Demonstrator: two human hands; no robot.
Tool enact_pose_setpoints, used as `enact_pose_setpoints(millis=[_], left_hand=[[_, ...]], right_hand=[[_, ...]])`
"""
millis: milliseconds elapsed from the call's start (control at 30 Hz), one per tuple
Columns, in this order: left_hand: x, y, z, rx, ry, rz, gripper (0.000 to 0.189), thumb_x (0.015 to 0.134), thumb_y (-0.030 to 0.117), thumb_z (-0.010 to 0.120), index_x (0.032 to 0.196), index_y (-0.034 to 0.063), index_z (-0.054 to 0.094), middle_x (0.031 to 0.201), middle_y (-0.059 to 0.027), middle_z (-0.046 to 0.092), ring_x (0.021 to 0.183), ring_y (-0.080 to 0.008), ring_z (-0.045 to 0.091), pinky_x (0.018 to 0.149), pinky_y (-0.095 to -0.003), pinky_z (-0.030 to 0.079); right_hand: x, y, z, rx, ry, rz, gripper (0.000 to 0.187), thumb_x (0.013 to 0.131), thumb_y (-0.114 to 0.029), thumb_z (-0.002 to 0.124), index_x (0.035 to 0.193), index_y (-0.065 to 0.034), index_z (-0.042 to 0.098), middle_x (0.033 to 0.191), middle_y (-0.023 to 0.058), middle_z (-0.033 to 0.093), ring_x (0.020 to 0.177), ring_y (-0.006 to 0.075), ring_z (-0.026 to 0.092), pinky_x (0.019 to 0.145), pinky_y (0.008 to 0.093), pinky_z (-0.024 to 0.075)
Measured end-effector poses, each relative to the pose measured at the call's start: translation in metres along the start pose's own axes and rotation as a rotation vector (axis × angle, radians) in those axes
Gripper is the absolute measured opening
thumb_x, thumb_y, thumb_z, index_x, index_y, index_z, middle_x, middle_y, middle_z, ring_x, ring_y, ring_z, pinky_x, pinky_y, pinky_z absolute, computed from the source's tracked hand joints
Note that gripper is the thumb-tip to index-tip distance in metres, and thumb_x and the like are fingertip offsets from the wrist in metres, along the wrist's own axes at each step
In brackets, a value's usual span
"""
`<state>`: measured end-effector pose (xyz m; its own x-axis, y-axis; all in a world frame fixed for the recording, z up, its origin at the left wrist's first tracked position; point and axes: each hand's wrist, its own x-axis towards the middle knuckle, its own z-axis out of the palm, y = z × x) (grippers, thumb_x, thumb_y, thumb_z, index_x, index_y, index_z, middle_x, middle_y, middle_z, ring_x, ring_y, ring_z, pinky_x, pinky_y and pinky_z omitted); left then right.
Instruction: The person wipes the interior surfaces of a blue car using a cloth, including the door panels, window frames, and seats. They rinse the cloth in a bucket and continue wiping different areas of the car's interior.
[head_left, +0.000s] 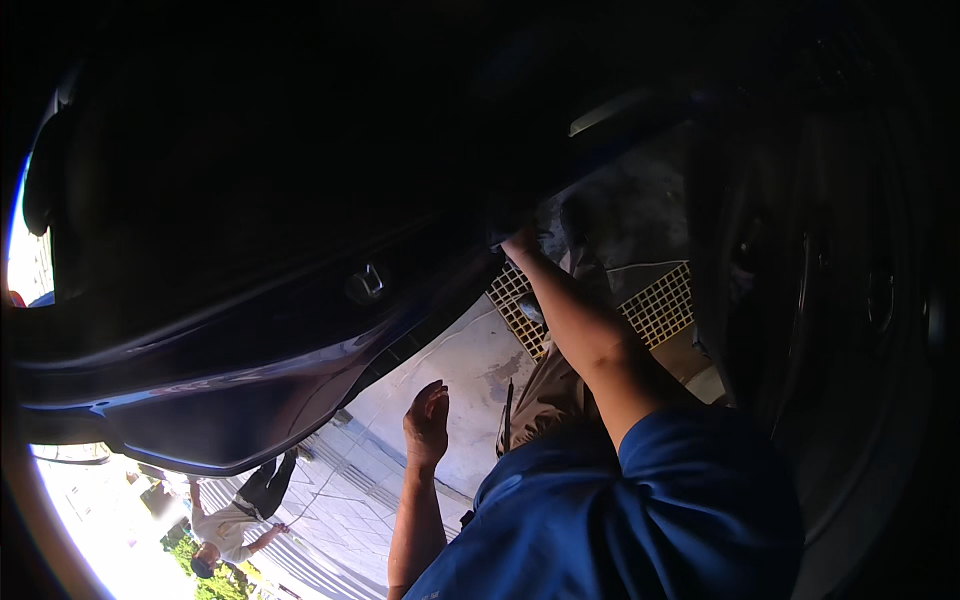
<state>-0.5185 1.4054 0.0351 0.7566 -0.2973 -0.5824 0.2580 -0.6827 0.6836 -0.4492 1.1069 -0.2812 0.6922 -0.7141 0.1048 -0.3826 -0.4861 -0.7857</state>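
Note:
My left hand (427, 420) is raised over the pale floor, its fingers loosely bent, with nothing visible in it. My right arm stretches up to the lower edge of a dark blue vehicle body panel (225, 420). There my right hand (521, 241) is at the panel's edge, partly lost in deep shadow; what its fingers touch or hold cannot be made out. A small shiny fitting (367, 283) sits on the panel, left of that hand.
Yellow floor gratings (658, 304) lie beyond my right forearm, near my legs and shoes. A thin pale cord or hose (442, 341) runs across the floor. At the lower left, another person (225, 529) stands outside on paving. Dark vehicle parts (802, 300) fill the right side.

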Motion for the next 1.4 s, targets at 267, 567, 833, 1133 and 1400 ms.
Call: enact_pose_setpoints(millis=[267,567,833,1133,1400], left_hand=[[0.167,0.245,0.103,-0.173,-0.065,0.588,0.029,0.100,0.007,0.059,0.128,0.0020,0.061,0.119,-0.0145,0.067,0.112,-0.0211,0.064,0.098,-0.0357,0.051],[0.612,0.320,0.069,1.149,0.572,1.324,0.032,0.095,0.025,0.056,0.119,0.0054,0.065,0.114,-0.0123,0.066,0.104,-0.0290,0.064,0.094,-0.0431,0.050],[0.722,0.290,0.039,0.902,0.899,0.739,0.054,0.103,0.044,0.042,0.132,0.0020,0.060,0.136,-0.0231,0.057,0.126,-0.0403,0.053,0.108,-0.0437,0.043],[0.657,0.322,0.058,0.379,0.789,0.497,0.064,0.103,0.051,0.040,0.144,0.0027,0.050,0.147,-0.0238,0.047,0.134,-0.0386,0.047,0.113,-0.0431,0.038],[0.617,0.358,0.092,0.329,0.810,0.333,0.066,0.103,0.052,0.037,0.148,0.0040,0.043,0.153,-0.0198,0.041,0.137,-0.0363,0.045,0.114,-0.0420,0.038]], right_hand=[[0.059,-0.012,-0.028,0.210,0.058,0.217,0.050,0.085,-0.027,0.072,0.130,-0.0071,0.058,0.127,0.0155,0.062,0.115,0.0309,0.060,0.101,0.0392,0.0480],[0.196,0.151,-0.072,-0.742,-0.317,-0.111,0.048,0.092,-0.017,0.054,0.139,-0.0047,0.049,0.147,0.0170,0.043,0.138,0.0373,0.038,0.114,0.0523,0.0312],[0.354,0.204,-0.133,-0.699,-0.402,0.626,0.053,0.094,-0.031,0.060,0.139,-0.0062,0.048,0.144,0.0177,0.046,0.132,0.0336,0.043,0.112,0.0500,0.0309],[0.322,0.233,-0.176,-0.801,-0.763,0.015,0.072,0.094,-0.030,0.059,0.158,-0.0206,0.026,0.168,0.0097,0.009,0.155,0.0282,0.001,0.125,0.0491,0.0023],[0.243,0.194,-0.145,-0.555,-0.169,0.618,0.068,0.088,-0.026,0.068,0.143,0.0052,0.043,0.164,0.0254,0.008,0.151,0.0465,0.002,0.122,0.0561,0.0145]])
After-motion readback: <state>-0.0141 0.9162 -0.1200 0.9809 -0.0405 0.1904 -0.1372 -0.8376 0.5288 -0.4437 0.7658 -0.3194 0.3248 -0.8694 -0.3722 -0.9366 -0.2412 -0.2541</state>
